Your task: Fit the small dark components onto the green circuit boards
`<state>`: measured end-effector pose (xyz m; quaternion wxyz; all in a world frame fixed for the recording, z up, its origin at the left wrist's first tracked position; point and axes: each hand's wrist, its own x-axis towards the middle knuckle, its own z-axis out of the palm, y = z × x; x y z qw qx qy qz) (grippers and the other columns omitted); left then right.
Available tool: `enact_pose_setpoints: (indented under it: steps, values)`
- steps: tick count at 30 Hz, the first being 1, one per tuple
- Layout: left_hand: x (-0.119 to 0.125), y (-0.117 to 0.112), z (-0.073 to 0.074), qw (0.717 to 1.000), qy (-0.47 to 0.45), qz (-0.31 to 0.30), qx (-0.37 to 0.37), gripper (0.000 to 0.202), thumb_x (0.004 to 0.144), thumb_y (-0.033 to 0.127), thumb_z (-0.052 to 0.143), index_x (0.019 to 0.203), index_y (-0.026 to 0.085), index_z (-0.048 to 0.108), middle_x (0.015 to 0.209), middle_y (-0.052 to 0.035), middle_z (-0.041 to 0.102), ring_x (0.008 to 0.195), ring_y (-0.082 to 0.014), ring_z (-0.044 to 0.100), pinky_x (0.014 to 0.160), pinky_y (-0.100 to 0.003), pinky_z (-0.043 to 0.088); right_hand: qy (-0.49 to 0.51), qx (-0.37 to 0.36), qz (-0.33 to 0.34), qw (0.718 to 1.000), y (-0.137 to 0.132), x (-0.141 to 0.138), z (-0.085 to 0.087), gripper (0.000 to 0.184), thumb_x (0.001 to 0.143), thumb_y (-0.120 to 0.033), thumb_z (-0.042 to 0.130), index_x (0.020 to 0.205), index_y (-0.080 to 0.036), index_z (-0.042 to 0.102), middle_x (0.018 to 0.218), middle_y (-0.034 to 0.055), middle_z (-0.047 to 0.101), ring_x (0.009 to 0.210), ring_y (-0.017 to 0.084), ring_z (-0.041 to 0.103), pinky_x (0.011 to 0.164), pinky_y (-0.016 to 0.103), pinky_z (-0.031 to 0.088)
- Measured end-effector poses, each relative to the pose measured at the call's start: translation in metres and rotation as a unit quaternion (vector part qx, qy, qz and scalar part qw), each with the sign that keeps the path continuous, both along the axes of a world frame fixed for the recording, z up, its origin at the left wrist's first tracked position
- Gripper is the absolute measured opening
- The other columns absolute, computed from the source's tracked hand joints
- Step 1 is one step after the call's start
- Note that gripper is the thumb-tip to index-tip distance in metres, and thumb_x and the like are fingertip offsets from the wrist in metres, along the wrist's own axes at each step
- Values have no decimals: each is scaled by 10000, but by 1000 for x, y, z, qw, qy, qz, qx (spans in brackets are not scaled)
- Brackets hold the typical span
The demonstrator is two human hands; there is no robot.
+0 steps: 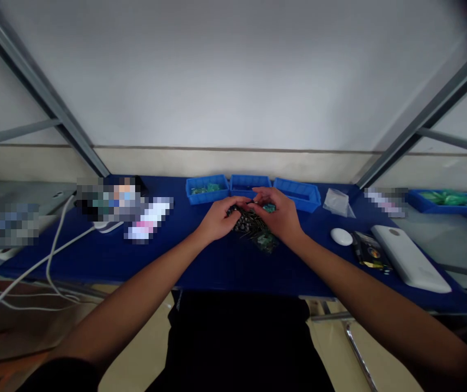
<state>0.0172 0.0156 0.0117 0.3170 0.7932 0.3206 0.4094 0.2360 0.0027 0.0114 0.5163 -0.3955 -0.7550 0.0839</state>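
My left hand [220,219] and my right hand [281,215] meet over a heap of small dark metal parts [250,224], some of them thin and pin-like. Thumb and fingers of each hand are drawn together at the top of the heap. Whatever is between the fingertips is too small to make out. Green bits [266,243] lie in the near right part of the heap. Just behind the hands stand a left blue bin [207,199] with small green pieces inside, a middle blue bin [250,178] partly covered by my fingers, and a right blue bin [309,205].
On the right of the blue table [233,275] lie a clear plastic bag [337,202], a white oval object [341,237], a black packet [367,250] and a long white device [411,258]. White cables [55,251] cross the left side. Metal posts [53,103] flank the table.
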Motion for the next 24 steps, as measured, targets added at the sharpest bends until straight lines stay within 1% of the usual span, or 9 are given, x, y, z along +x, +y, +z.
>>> enact_pose_setpoints:
  steps: [2,4,7,10,12,16,18,21,24]
  values:
    - [2,0,-1,1000,-22,-7,-16,497,879,75,507,1297,225,731,1283,-54,782,1223,-242,725,1135,-424,526,-11,17,8,1000,-1,-1,1,248,990,-292,729,1236,-280,701,1007,43,743,890,216,739,857,400,644]
    - [3,1,-2,999,-35,-12,-26,459,899,99,537,1292,217,743,1324,-64,771,1248,-255,720,1153,-436,518,-26,31,19,999,-2,-1,2,170,1002,-287,713,1171,-272,710,1019,56,748,908,229,733,860,417,640]
    - [3,3,-3,998,-42,-25,-43,331,988,236,594,1270,218,767,1310,-73,781,1254,-275,722,1144,-452,527,-35,39,31,998,-3,-1,2,111,1015,-278,690,1124,-269,705,1051,63,757,909,232,735,860,430,639]
    - [3,3,-2,996,-54,-33,-67,311,1013,400,656,1239,232,788,1291,-71,791,1226,-282,737,1112,-456,555,-43,42,36,998,-4,-2,1,167,1012,-251,686,1177,-278,691,1056,52,759,926,231,746,881,431,641]
    - [3,3,-2,994,-65,-31,-81,322,993,448,700,1222,245,798,1270,-65,800,1196,-279,751,1092,-457,573,-51,43,35,997,-4,-2,0,237,1009,-240,687,1241,-286,676,1056,47,765,957,237,756,906,437,643]
    - [4,6,-8,991,-92,-9,-92,286,967,438,747,1183,261,808,1223,-58,814,1150,-263,770,1089,-467,582,-69,49,38,996,-5,-3,-1,257,1025,-230,665,1275,-288,669,1131,63,774,1039,240,764,948,436,646]
    - [4,10,-12,988,-121,12,-99,262,948,420,766,1134,241,809,1183,-70,821,1113,-256,779,1081,-476,589,-79,52,46,994,-5,-5,-2,264,1036,-221,650,1291,-288,664,1189,70,771,1099,238,758,973,433,644]
    - [2,17,-17,983,-148,55,-97,263,901,390,807,1090,209,793,1143,-91,818,1077,-247,780,1062,-477,598,-93,48,53,993,-5,-6,-4,330,1044,-197,622,1359,-295,638,1271,67,764,1190,242,741,1032,450,632]
    - [-1,20,-19,980,-156,91,-84,262,870,385,834,1032,191,763,1079,-92,813,1001,-233,782,1010,-459,617,-95,32,53,994,-6,-8,-6,348,1052,-207,603,1384,-307,627,1292,59,762,1152,240,759,1025,456,644]
